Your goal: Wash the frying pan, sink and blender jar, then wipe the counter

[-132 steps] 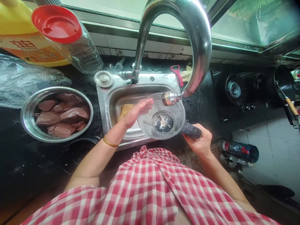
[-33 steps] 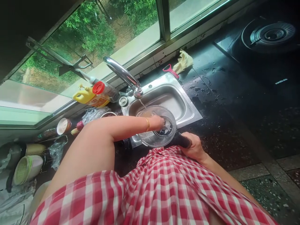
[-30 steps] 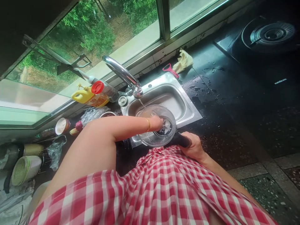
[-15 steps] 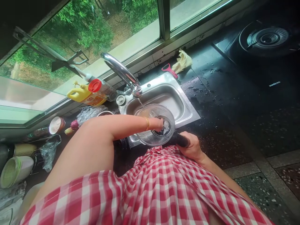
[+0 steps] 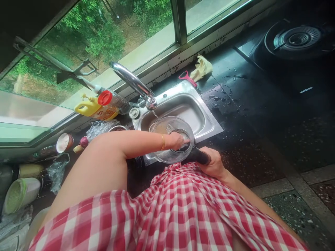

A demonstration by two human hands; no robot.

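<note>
The jar hangs over the sink under the tap, tilted, mouth toward the camera, base away. The right hand wraps its dark handle. The left hand reaches inside; whether its grip is curled or spread cannot be told.

The left hand reaches inside a clear jug under the tap. The right hand grips its black handle over the sink.

Red-white checked shirt, thin gold bangle on left wrist, arms bare
</note>
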